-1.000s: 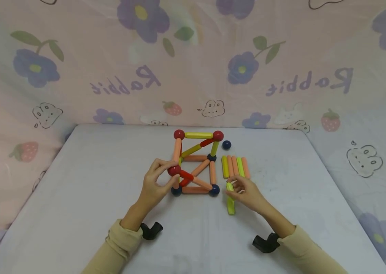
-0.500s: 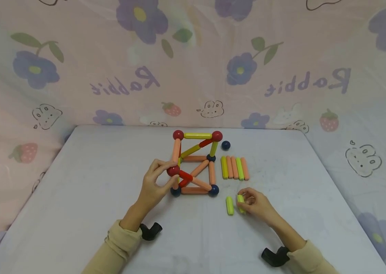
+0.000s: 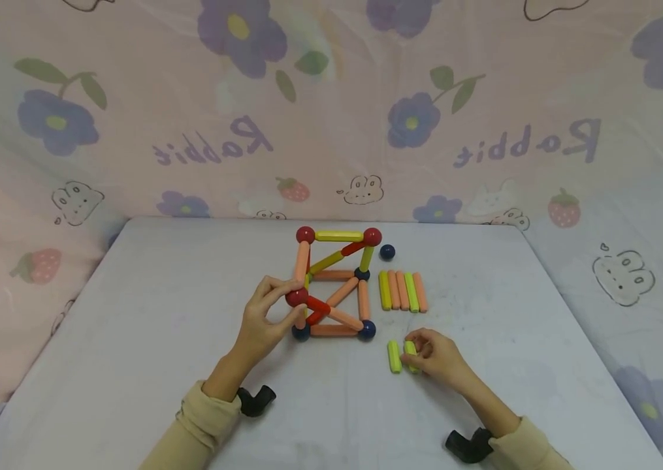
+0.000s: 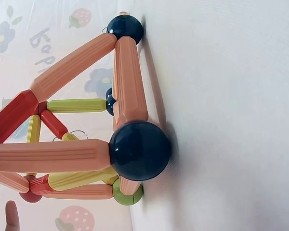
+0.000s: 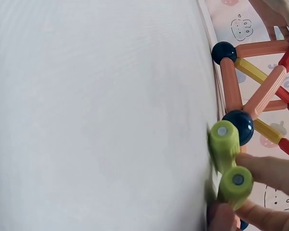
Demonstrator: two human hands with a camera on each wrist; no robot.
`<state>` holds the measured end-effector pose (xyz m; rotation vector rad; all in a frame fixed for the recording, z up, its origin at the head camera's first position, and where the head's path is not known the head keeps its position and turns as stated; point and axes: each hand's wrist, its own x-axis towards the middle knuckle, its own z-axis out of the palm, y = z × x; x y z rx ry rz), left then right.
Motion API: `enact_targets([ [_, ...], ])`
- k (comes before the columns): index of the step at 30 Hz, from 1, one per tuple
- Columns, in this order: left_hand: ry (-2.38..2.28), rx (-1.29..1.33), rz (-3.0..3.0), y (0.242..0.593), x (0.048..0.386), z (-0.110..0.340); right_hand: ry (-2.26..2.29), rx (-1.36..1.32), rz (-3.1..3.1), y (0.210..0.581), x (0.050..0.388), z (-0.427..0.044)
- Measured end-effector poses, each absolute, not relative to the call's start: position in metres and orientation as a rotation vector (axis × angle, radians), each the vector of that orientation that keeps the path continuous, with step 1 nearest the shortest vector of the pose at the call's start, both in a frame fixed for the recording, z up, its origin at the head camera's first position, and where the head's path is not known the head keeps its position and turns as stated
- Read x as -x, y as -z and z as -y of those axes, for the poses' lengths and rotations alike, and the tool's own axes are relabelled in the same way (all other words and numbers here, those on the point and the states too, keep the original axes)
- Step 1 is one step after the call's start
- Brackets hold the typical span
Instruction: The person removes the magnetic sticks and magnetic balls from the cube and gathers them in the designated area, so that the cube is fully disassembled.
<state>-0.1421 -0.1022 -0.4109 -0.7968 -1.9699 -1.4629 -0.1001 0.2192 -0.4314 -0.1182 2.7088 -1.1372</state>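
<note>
The frame of sticks and balls (image 3: 343,292) is standing on the table (image 3: 131,365), and the left hand (image 3: 262,313) is pinching the red ball (image 3: 296,297) at its near left upper corner — probably steadying it, since an open frame like this could easily lean. To the right of the frame and nearer the person, the right hand (image 3: 438,356) is gripping a green stick (image 3: 410,348) between fingers and thumb, low over the table; a second green stick (image 3: 394,357) is lying just beside it, on the frame's side. Right of the frame, a row of loose sticks (image 3: 404,291) is lying side by side, likely for easy picking, and a spare blue ball (image 3: 387,252) is sitting near its far right corner.
</note>
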Motion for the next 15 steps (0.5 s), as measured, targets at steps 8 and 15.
enact_targets([
  [8,1.457,0.797,1.968,0.415,0.139,0.102,1.137,0.128,-2.697,0.434,0.097,-0.217],
  [15,1.384,0.805,2.02,0.409,0.141,0.104,1.09,0.138,-2.815,0.423,0.106,-0.214],
])
